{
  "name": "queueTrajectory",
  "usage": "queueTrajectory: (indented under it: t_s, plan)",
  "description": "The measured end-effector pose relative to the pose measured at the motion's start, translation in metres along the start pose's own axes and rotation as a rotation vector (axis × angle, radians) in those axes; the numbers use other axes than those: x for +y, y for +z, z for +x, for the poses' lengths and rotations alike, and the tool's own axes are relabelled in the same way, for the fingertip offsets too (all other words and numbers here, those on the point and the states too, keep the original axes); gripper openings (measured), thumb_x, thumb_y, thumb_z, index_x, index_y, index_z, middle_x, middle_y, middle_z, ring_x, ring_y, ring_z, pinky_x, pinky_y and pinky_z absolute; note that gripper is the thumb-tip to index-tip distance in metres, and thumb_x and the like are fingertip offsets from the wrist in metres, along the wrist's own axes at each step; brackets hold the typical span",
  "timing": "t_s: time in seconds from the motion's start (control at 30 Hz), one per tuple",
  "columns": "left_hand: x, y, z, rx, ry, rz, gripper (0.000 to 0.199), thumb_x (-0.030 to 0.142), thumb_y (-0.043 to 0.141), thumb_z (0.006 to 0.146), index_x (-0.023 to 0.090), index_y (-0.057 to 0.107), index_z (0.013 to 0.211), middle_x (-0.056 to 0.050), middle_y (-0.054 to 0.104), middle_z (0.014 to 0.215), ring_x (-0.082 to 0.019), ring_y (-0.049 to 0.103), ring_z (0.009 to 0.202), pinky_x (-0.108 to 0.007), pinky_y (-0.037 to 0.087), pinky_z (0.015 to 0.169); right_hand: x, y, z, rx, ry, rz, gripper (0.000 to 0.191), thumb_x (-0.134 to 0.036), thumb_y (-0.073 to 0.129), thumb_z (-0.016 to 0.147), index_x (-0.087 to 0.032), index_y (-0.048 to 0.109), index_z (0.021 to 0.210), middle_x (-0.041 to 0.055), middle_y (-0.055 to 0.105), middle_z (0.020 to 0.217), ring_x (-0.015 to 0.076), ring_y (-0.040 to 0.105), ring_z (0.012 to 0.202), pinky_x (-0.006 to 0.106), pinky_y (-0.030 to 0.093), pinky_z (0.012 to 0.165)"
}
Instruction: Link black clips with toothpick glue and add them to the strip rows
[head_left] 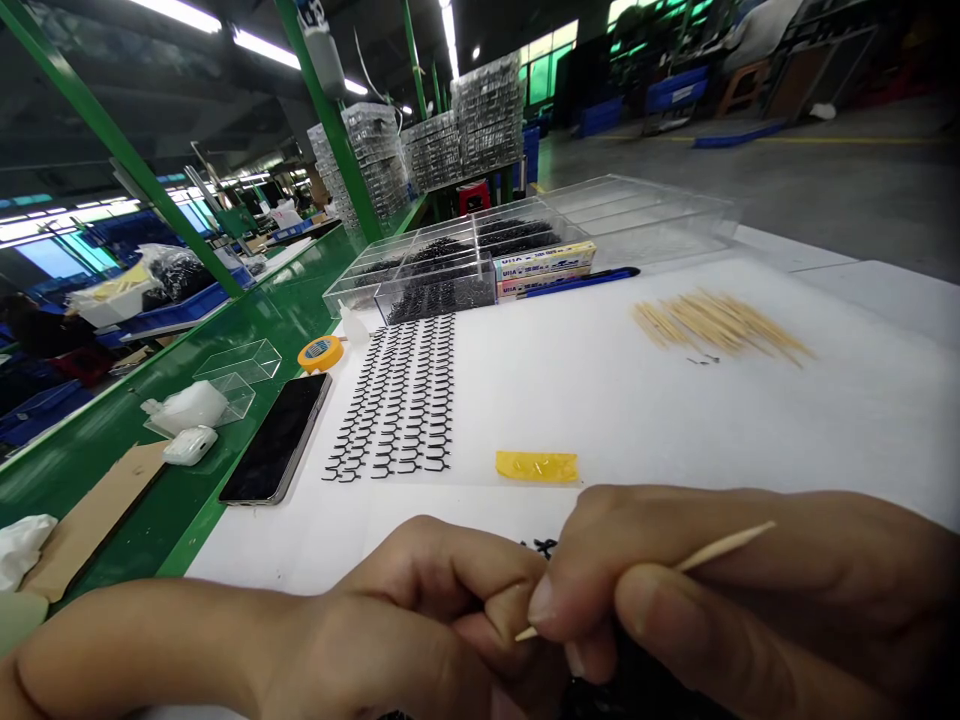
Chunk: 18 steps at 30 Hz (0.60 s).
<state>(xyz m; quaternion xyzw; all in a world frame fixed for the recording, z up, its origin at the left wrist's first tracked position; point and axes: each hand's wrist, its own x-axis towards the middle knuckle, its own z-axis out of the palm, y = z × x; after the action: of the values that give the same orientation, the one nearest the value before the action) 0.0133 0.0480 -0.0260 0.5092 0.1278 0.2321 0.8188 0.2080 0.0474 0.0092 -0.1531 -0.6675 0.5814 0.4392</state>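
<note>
Toothpick (724, 545) was pinched firmly in right hand (757, 590), its tip by curled left hand (390, 640); left hand's hold was hidden. Black clip (544, 547) lay just ahead of both hands. Excess pinch could snap pick.

White sheet (697, 430) lies open ahead of the right hand (750, 590); yellow tape (537, 466) stands in the way; rows of black clips (394, 400) and a phone (276, 438) crowd the left.
</note>
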Motion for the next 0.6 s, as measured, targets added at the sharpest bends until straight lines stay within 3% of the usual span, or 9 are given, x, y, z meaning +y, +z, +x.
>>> queueTrajectory:
  t_s: [0.07, 0.13, 0.2, 0.27, 0.33, 0.47, 0.6]
  plan:
    - [-0.003, 0.001, -0.003, 0.002, 0.019, 0.034, 0.020, 0.021, 0.052, 0.070, 0.018, 0.033, 0.066, 0.001, 0.038, 0.065, -0.008, 0.037, 0.057, -0.021, 0.033, 0.052, 0.000, 0.001, 0.000, 0.011, 0.003, 0.028, 0.041, -0.059, 0.058, 0.079, -0.021, 0.073, 0.080, 0.0071, 0.065, 0.075, 0.0189, 0.062, 0.072, 0.028, 0.053, 0.066]
    - [-0.004, 0.006, -0.008, 0.096, 0.015, 0.103, 0.023, 0.032, 0.051, 0.074, 0.019, 0.033, 0.068, 0.000, 0.037, 0.066, -0.010, 0.036, 0.059, -0.024, 0.034, 0.053, 0.000, 0.002, 0.000, 0.026, 0.017, 0.070, 0.042, -0.060, 0.059, 0.078, -0.021, 0.073, 0.081, 0.0074, 0.065, 0.076, 0.0201, 0.063, 0.073, 0.029, 0.052, 0.065]
    - [-0.001, 0.011, -0.012, 0.235, -0.016, 0.181, 0.024, 0.035, 0.051, 0.074, 0.020, 0.033, 0.070, -0.001, 0.038, 0.068, -0.013, 0.038, 0.061, -0.027, 0.035, 0.056, 0.001, 0.004, -0.001, 0.048, 0.036, 0.117, 0.044, -0.061, 0.059, 0.077, -0.020, 0.073, 0.082, 0.0081, 0.065, 0.076, 0.0221, 0.064, 0.075, 0.032, 0.051, 0.065]
    - [0.004, 0.014, -0.012, 0.298, -0.083, 0.244, 0.019, 0.032, 0.051, 0.074, 0.020, 0.036, 0.073, -0.002, 0.039, 0.068, -0.014, 0.039, 0.062, -0.028, 0.036, 0.057, 0.001, 0.006, -0.002, 0.062, 0.051, 0.155, 0.046, -0.062, 0.058, 0.077, -0.020, 0.073, 0.084, 0.0084, 0.064, 0.075, 0.0237, 0.064, 0.076, 0.033, 0.051, 0.065]
    - [0.010, 0.014, -0.008, 0.229, -0.088, 0.282, 0.016, 0.029, 0.050, 0.074, 0.021, 0.037, 0.075, 0.000, 0.036, 0.064, -0.013, 0.039, 0.057, -0.027, 0.038, 0.054, -0.001, 0.008, -0.002, 0.075, 0.061, 0.175, 0.046, -0.062, 0.057, 0.077, -0.020, 0.073, 0.084, 0.0082, 0.064, 0.075, 0.0243, 0.064, 0.077, 0.034, 0.051, 0.066]
    - [0.010, 0.009, 0.004, 0.058, 0.090, 0.315, 0.023, 0.023, 0.051, 0.073, 0.021, 0.028, 0.070, 0.004, 0.028, 0.056, -0.008, 0.031, 0.046, -0.021, 0.034, 0.045, -0.006, 0.008, -0.001, 0.097, 0.071, 0.163, 0.041, -0.059, 0.058, 0.079, -0.021, 0.074, 0.083, 0.0068, 0.066, 0.077, 0.0198, 0.064, 0.074, 0.029, 0.052, 0.072]
    - [0.005, 0.005, 0.006, 0.041, 0.111, 0.351, 0.023, 0.021, 0.047, 0.076, 0.021, 0.025, 0.070, 0.005, 0.029, 0.055, -0.008, 0.031, 0.045, -0.021, 0.034, 0.045, -0.006, 0.005, 0.000, 0.073, 0.078, 0.092, 0.041, -0.059, 0.058, 0.078, -0.022, 0.074, 0.081, 0.0065, 0.066, 0.077, 0.0200, 0.063, 0.075, 0.028, 0.052, 0.070]
